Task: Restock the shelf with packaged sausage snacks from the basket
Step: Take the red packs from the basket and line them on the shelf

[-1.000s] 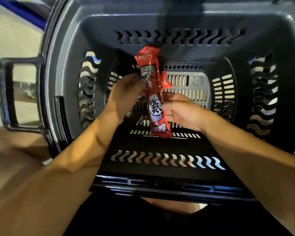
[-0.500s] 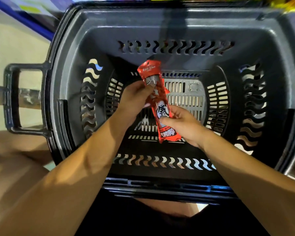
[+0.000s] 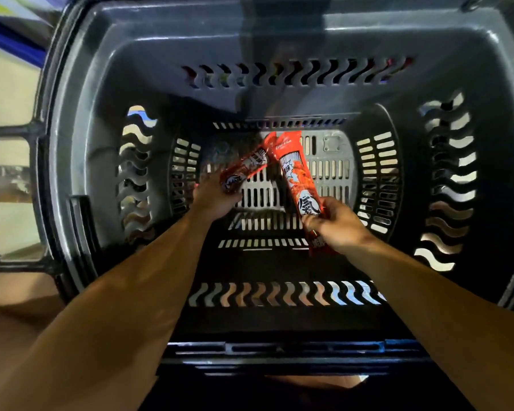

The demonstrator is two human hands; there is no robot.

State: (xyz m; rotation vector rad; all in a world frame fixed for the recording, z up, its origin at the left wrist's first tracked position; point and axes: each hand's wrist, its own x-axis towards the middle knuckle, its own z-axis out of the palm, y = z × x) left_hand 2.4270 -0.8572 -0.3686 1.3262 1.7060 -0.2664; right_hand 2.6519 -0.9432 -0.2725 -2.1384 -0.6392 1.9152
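My left hand [image 3: 217, 197] grasps one red sausage pack [image 3: 244, 170]. My right hand [image 3: 336, 226] grasps another pack [image 3: 297, 176]. Both hang inside the dark basket [image 3: 80, 120].

A single head-worn wide-angle view looks steeply down from close above into the dark basket [image 3: 80, 120], both forearms reaching in from the near edge.

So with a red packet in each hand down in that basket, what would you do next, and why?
Probably lift both hands up out of the basket toward the shelf. The left hand already grips one sausage packet, the right hand the other packet, and no more packets show on the slotted floor.
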